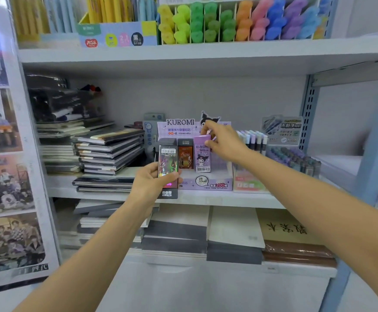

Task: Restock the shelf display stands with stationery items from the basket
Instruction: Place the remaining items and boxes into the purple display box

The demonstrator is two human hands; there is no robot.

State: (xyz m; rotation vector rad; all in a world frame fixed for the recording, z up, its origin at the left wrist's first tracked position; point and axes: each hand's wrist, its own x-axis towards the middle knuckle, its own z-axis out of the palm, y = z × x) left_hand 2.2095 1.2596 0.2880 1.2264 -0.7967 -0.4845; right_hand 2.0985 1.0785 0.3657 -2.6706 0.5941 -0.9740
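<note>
- Headroom stayed open over the purple display stand [206, 184]: bare back wall lay between its header card and the upper shelf [183, 56].
- Sideways room was tight. A stack of notebooks [111, 152] sat near the stand's left side and a pen tray [294, 158] just beside its right, with a perforated upright [310, 113] closing the bay further right.
- The stand sat at the front edge of the middle shelf [206, 197].
- The left hand [152, 184] grasped a dark holographic pack [168, 164] upright in front of the stand's left end, thumb across its face. The pack's lower end hung past the shelf edge.
- The right hand [223, 143] pinched the top of a purple pack [202, 157], which stood in the stand next to an orange pack [185, 156].
- The dark pack covered the stand's left end, and the right hand and wrist covered the slots right of the purple pack; their fill could not be told.
- Small print on the packs was too blurred to read.
</note>
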